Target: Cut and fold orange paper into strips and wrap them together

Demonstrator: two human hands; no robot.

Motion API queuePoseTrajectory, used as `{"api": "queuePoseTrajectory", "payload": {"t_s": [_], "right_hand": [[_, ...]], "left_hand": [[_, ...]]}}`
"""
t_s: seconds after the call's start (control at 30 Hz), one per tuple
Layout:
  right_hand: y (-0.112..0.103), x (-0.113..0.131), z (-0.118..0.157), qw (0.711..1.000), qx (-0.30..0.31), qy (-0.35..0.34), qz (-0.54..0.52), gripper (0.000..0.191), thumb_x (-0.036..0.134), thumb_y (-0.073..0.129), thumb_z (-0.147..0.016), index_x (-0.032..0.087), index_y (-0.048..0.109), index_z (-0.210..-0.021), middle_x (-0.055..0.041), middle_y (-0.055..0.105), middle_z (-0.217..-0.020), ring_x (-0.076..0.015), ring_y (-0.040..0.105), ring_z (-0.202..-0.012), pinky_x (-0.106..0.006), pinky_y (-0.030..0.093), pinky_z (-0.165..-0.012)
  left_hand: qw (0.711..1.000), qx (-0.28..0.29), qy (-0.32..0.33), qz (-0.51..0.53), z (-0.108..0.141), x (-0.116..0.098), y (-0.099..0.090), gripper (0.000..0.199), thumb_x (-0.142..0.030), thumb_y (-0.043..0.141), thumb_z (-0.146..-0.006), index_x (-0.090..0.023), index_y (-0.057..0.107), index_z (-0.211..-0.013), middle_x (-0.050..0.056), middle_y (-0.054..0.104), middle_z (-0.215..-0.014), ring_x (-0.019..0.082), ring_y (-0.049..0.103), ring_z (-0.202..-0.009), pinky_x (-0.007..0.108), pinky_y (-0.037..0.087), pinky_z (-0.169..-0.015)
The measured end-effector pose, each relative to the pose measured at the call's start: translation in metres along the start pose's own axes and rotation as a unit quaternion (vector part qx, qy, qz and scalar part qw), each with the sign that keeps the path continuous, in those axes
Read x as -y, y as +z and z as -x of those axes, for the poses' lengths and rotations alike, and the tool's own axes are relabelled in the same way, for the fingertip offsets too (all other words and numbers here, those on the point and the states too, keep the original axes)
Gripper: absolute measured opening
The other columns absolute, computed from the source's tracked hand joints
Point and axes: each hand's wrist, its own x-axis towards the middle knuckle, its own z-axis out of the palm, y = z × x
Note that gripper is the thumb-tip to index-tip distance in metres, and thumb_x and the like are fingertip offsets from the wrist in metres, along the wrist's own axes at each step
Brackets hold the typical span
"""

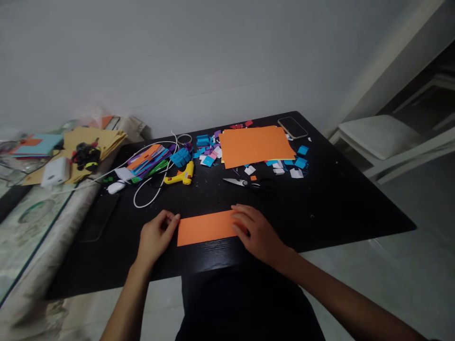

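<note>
An orange paper strip (206, 228) lies on the black table in front of me, its long side running left to right. My left hand (155, 235) is at its left end, fingers curled, with thumb and forefinger closed at the upper left corner. Over the right end is my right hand (256, 232), its fingers at the far edge and its thumb by the near edge, covering that end of the strip. Black-handled scissors (239, 182) lie beyond the strip, blades pointing left, near a small orange paper square (253, 178).
A yellow glue gun (182, 175) and a white cable (144, 206) lie behind my left hand. Orange sheets (256, 146) rest over several cut paper scraps. Coloured strips (145, 161) sit at left, a phone (292, 127) at the far right. A white chair (378, 135) stands beyond the table.
</note>
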Motion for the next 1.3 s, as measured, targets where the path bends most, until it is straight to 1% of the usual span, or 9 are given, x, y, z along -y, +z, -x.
{"api": "queuePoseTrajectory", "payload": {"t_s": [0.1,0.23,0.37,0.53,0.67,0.83,1.0,1.17,1.3], "right_hand": [[-0.025,-0.014,-0.029,0.999,-0.001,0.012,0.036,0.02,0.016,0.059,-0.1,0.017,0.071,-0.117,-0.0138,0.073,-0.127,-0.0287,0.067,-0.123,-0.049,0.054,-0.109],[-0.063,-0.043,-0.07,0.97,0.119,0.107,0.181,0.028,0.018,0.068,-0.093,0.012,0.071,-0.12,-0.0186,0.07,-0.122,-0.037,0.066,-0.115,-0.054,0.054,-0.101],[-0.081,-0.064,-0.084,0.947,0.217,0.128,0.202,0.041,0.025,0.073,-0.089,0.014,0.068,-0.128,-0.0172,0.068,-0.123,-0.038,0.063,-0.118,-0.054,0.051,-0.102],[-0.081,-0.072,-0.086,0.943,0.239,0.18,0.145,0.043,0.039,0.08,-0.08,0.018,0.068,-0.116,-0.0149,0.066,-0.121,-0.0365,0.063,-0.117,-0.048,0.053,-0.096],[-0.082,-0.067,-0.087,0.931,0.266,0.235,0.085,0.044,0.041,0.084,-0.076,0.022,0.061,-0.107,-0.0101,0.07,-0.116,-0.0315,0.068,-0.105,-0.042,0.053,-0.086],[-0.083,-0.042,-0.091,0.934,0.249,0.253,-0.042,0.031,0.039,0.077,-0.087,0.022,0.06,-0.108,-0.0078,0.071,-0.114,-0.0269,0.066,-0.106,-0.039,0.049,-0.091],[-0.071,-0.017,-0.098,0.904,0.296,0.241,-0.191,0.031,0.042,0.08,-0.085,0.02,0.065,-0.102,-0.0012,0.07,-0.095,-0.0196,0.064,-0.086,-0.033,0.048,-0.079],[-0.053,-0.012,-0.095,0.86,0.324,0.276,-0.282,0.03,0.034,0.086,-0.08,0.02,0.065,-0.097,0.0028,0.065,-0.087,-0.0156,0.059,-0.081,-0.029,0.047,-0.073],[-0.048,-0.013,-0.088,0.823,0.331,0.323,-0.331,0.034,0.037,0.088,-0.079,0.021,0.063,-0.096,0.0043,0.064,-0.08,-0.0148,0.061,-0.072,-0.029,0.048,-0.068]], "left_hand": [[0.999,-0.028,0.012,0.024,0.003,0.003,0.004,0.039,-0.058,0.055,-0.096,-0.021,0.064,-0.088,-0.003,0.065,-0.072,0.013,0.05,-0.053,0.026,0.039,-0.057],[0.997,-0.056,0.02,0.051,0.003,-0.001,0.002,0.035,-0.052,0.051,-0.1,-0.021,0.062,-0.089,-0.003,0.061,-0.067,0.015,0.053,-0.056,0.026,0.041,-0.058],[0.992,-0.025,0.091,0.083,-0.007,-0.024,-0.002,0.029,-0.044,0.05,-0.103,-0.021,0.062,-0.09,-0.001,0.065,-0.072,0.015,0.06,-0.065,0.026,0.045,-0.065],[0.973,0.052,0.179,0.137,-0.044,-0.071,0.007,0.023,-0.038,0.048,-0.105,-0.02,0.063,-0.101,0.001,0.07,-0.084,0.016,0.065,-0.076,0.028,0.048,-0.073],[0.958,0.095,0.141,0.232,-0.068,-0.094,0.031,0.024,-0.041,0.053,-0.103,-0.02,0.064,-0.099,0.001,0.07,-0.081,0.015,0.063,-0.07,0.027,0.047,-0.065],[0.917,0.08,0.032,0.39,-0.064,-0.101,0.049,0.029,-0.045,0.064,-0.096,-0.017,0.064,-0.099,0.003,0.07,-0.084,0.014,0.063,-0.066,0.023,0.049,-0.053],[0.858,0.109,0.045,0.499,-0.053,-0.104,0.04,0.033,-0.044,0.069,-0.094,-0.014,0.07,-0.108,0.007,0.075,-0.09,0.016,0.07,-0.072,0.025,0.058,-0.057],[0.857,0.097,0.021,0.505,-0.049,-0.106,0.034,0.025,-0.039,0.076,-0.091,-0.015,0.069,-0.085,0.002,0.073,-0.067,0.013,0.067,-0.056,0.023,0.058,-0.055],[0.863,0.1,0.006,0.495,-0.047,-0.107,0.032,0.028,-0.04,0.077,-0.09,-0.017,0.068,-0.077,0.002,0.074,-0.066,0.015,0.068,-0.054,0.025,0.058,-0.053]]}}
